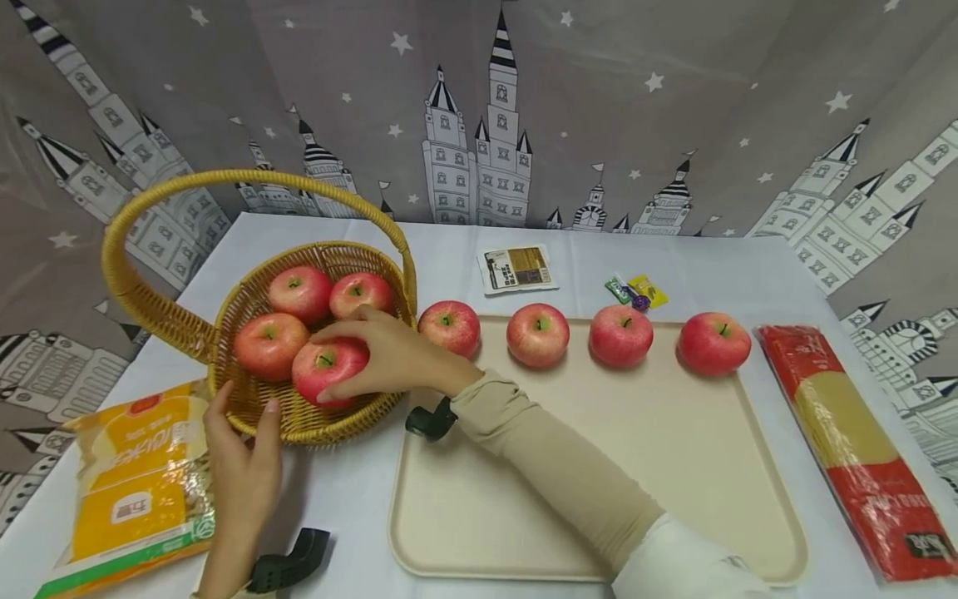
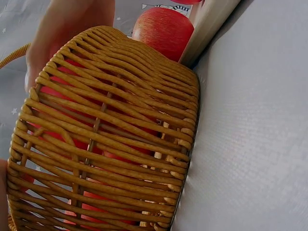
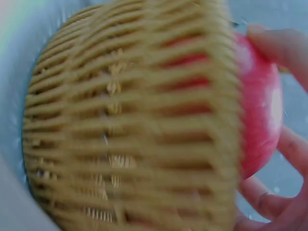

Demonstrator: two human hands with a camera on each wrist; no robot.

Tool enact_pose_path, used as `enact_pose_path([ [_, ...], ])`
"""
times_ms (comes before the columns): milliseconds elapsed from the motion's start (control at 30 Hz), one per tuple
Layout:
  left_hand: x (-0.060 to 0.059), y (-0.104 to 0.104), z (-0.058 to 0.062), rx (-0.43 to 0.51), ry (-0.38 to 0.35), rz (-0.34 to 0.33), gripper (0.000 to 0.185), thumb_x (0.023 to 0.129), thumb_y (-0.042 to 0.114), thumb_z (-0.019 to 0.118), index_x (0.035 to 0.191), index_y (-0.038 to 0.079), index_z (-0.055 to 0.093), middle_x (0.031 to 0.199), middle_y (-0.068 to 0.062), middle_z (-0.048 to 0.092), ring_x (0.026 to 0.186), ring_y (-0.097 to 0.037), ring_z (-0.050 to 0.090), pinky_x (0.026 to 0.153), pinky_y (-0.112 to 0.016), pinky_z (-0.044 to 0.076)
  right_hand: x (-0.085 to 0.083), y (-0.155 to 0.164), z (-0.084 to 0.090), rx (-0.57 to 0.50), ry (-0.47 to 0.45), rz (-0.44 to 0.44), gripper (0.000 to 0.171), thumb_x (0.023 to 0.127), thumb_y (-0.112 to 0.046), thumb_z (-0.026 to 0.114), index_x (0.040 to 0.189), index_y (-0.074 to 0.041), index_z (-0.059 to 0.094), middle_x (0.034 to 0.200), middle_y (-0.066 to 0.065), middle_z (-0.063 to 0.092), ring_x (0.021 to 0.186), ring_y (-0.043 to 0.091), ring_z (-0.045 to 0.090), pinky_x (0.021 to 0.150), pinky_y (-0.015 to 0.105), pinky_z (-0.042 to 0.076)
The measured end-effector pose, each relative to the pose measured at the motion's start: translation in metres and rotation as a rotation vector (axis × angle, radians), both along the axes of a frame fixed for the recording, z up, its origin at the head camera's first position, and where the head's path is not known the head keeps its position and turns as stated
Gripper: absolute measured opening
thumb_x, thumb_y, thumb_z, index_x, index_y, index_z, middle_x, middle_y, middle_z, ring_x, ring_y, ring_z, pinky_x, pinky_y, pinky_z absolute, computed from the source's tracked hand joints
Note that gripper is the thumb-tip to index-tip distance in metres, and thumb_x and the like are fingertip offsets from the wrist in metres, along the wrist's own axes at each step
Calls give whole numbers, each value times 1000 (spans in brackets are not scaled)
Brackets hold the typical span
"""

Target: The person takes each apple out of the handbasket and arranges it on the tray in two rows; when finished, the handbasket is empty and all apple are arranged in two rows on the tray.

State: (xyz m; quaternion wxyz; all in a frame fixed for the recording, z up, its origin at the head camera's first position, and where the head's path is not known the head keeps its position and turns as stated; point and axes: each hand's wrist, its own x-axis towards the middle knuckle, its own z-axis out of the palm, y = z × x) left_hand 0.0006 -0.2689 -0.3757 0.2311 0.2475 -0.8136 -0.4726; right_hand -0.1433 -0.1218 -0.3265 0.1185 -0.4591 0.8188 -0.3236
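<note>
Left hand [image 1: 239, 466]: nearest the head camera; rests against the near wall of the wicker basket [image 1: 247, 408], thumb and fingers straight and pressed to the weave, steadying it.
Yellow packet [image 1: 135, 482]: lies on the white tablecloth [image 1: 344, 499], just left of the left hand.
Basket contents: four red apples; front apple [image 1: 325, 370] sits at the near rim.
Right hand [image 1: 389, 353]: reaches across the basket rim; fingers curled over the front apple, gripping it.
Tray [image 1: 674, 466]: beige, just right of the basket; four apples [image 1: 537, 334] stand in a row along its far edge.
Spaghetti pack [image 1: 853, 449]: lies right of the tray.
Step in hand (judgement): grasp of the front apple at the basket, apple not yet lifted clear.
Next move (judgement): calls for a lift clear of the rim while the left hand holds the basket down.
</note>
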Motion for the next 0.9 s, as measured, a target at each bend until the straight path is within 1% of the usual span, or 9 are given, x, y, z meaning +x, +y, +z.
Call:
enact_pose_path([
  [133, -1, -1, 0, 4, 4, 3, 59, 93, 27, 45, 143, 10, 16, 147, -16, 19, 136, -30, 18, 108, -54, 19, -3, 21, 6, -124, -131, -15, 62, 65, -47, 76, 122, -34, 53, 129, -10, 44, 115, 2, 39, 95, 25, 39],
  [200, -1, -1, 0, 8, 7, 3, 59, 93, 27, 45, 142, 10, 17, 147, -16, 19, 136, -30, 18, 108, -54, 19, 0, 32, 9, -180, -176, -6, 62, 66, -42, 77, 122, -31, 53, 125, -10, 46, 112, 2, 41, 93, 25, 41],
  [267, -2, 0, 0, 13, 2, 2, 59, 93, 27, 44, 143, 10, 16, 147, -16, 18, 137, -29, 17, 108, -54, 19, 4, 43, 12, -210, -214, 13, 61, 67, -37, 77, 123, -29, 52, 122, -10, 47, 109, 2, 42, 91, 25, 43],
  [367, -2, 1, -1, 14, -4, 1, 59, 93, 27, 44, 143, 11, 16, 148, -15, 18, 137, -28, 17, 107, -55, 20, 11, 61, 13, -223, -255, 70, 61, 68, -32, 78, 123, -25, 51, 119, -9, 48, 105, 3, 44, 87, 24, 45],
  [467, -2, 1, 0, 12, 1, -2, 59, 93, 27, 44, 143, 11, 16, 148, -15, 17, 137, -29, 17, 106, -55, 21, 19, 80, 9, -185, -275, 146, 62, 68, -30, 78, 123, -23, 50, 121, -10, 48, 106, 3, 44, 85, 22, 46],
  [600, -1, 1, 0, 10, 6, -3, 59, 93, 26, 45, 143, 11, 17, 147, -15, 18, 136, -28, 19, 106, -54, 22, 29, 99, -3, -124, -278, 222, 63, 66, -31, 80, 121, -25, 51, 119, -12, 48, 107, 1, 43, 82, 21, 46],
  [733, -1, -1, -1, 8, 16, -2, 59, 93, 26, 45, 143, 11, 17, 147, -15, 19, 136, -27, 19, 108, -51, 20, 39, 110, -18, -60, -285, 264, 62, 66, -34, 79, 121, -29, 52, 115, -14, 48, 106, -1, 41, 86, 22, 43],
  [833, -1, -1, -2, 12, 14, 2, 59, 93, 26, 45, 143, 12, 18, 147, -15, 20, 135, -26, 20, 108, -49, 21, 47, 115, -26, -23, -286, 303, 61, 67, -37, 78, 121, -30, 51, 114, -13, 46, 106, -2, 41, 92, 20, 39],
  [900, -1, -1, -2, 14, 7, 5, 59, 93, 26, 45, 143, 12, 18, 147, -15, 20, 135, -26, 20, 107, -50, 21, 51, 118, -30, -12, -275, 345, 61, 68, -39, 77, 122, -30, 51, 114, -12, 44, 108, -3, 41, 95, 18, 37],
])
